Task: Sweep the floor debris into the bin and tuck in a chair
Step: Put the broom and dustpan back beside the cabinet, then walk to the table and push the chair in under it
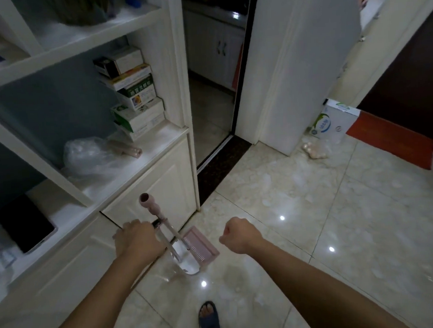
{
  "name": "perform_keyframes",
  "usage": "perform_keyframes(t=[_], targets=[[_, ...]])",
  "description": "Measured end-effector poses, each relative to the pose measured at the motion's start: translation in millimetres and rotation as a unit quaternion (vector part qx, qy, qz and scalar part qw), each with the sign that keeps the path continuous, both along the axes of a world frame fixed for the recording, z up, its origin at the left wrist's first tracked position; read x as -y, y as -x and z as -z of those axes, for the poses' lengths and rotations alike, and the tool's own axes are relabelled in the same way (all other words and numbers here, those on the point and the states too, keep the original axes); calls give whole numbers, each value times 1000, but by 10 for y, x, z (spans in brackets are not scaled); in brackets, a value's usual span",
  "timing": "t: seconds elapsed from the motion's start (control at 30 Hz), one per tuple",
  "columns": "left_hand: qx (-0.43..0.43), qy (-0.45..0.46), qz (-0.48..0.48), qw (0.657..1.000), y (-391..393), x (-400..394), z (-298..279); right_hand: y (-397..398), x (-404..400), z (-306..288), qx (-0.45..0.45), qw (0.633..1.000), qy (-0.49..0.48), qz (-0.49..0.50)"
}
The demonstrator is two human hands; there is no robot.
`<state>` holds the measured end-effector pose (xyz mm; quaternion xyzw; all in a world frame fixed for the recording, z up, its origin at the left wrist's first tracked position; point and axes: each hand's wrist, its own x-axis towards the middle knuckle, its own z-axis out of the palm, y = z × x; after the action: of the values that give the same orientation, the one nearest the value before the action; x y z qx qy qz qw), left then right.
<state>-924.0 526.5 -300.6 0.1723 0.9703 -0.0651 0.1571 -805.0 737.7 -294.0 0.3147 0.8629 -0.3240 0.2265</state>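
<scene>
Holding: left hand [136, 238] grasps a dark handle [156, 223] beside the pink pole [153, 208].
Right hand [237, 234]: clenched, holding nothing.
Dustpan [198, 243]: on floor [340, 219] by cabinet [160, 182]; contents unclear.
Shelf [155, 139]: stacked boxes [135, 97], plastic bag [88, 154].

Pink dustpan [202, 243] with ribbed comb; cream marbled floor [340, 219] tiles; white cabinet [161, 187]; dark blue sandal [209, 319].

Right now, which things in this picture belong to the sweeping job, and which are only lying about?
For the job:
- pink dustpan standing on the floor tiles
- its long handle, which the left hand grips
- right hand, curled and holding nothing

Only lying about:
- stacked boxes on the shelf
- clear plastic bag
- milk carton box by the door
- dark tablet
</scene>
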Motion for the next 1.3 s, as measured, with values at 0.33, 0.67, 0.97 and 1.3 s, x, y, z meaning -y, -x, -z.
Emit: perform_keyframes(t=[0.33,0.67,0.97,1.3], targets=[[188,-65,212,957,-1356,-1050,-631,-1635,-680,-496,-26,996,-30,76],[159,-57,378,910,-3820,-2328,-1096,-4573,-1044,-890,-41,968,-49,243],[156,-3,533,831,-5866,-3171,-1104,-6766,-1224,-1068,-34,916,-85,390],[219,37,632,743,-7770,-3836,-1275,-8639,-1191,-1146,-37,850,-100,516]])
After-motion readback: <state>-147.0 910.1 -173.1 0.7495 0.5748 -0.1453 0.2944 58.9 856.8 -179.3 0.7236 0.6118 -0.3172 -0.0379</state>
